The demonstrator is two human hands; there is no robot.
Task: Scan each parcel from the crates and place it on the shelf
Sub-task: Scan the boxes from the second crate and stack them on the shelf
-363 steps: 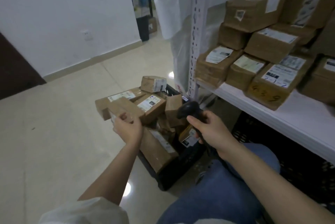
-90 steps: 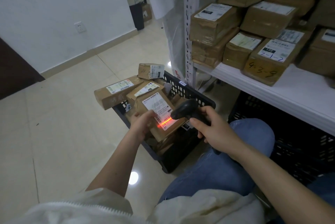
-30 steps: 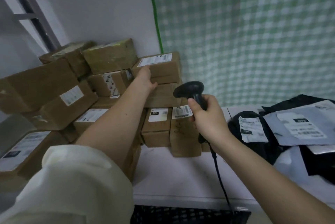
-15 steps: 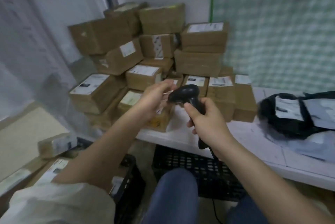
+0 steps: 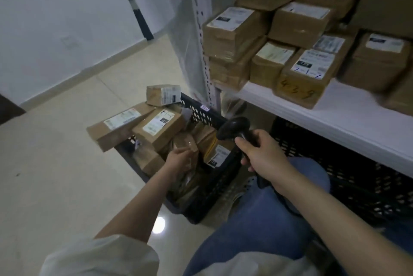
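From your head camera, the brown box (image 5: 300,81) at the front edge of the white shelf (image 5: 339,117) has "4-3-9" written on its side in yellow. Its white label has blue marks that look like "1-1-2", but the picture is blurry there, so you may read them another way. The other boxes piled on the shelf wear white labels too, and their print is too small to read.

Down on the floor sits a black crate (image 5: 214,188) full of brown parcels. One flat parcel (image 5: 159,129) near the top has a white label with "2-1-2" or something close written on it. A long parcel (image 5: 116,126) hangs over the crate's left edge. A small parcel (image 5: 163,95) sits at the crate's far corner.

Your left hand (image 5: 178,160) is down in the crate. Its fingers curl around a brown parcel wrapped in shiny tape (image 5: 186,146). The parcel stands up past your fingertips, and your thumb sits on its near side. It is inside the crate, in the middle.

Your right hand (image 5: 261,152) is wrapped tight around the handle of a black scanner (image 5: 234,127). The scanner's head sticks out above your fist, over the crate's right wall, near the parcel in your left hand but not touching it.

Another black crate (image 5: 357,188) sits under the shelf.
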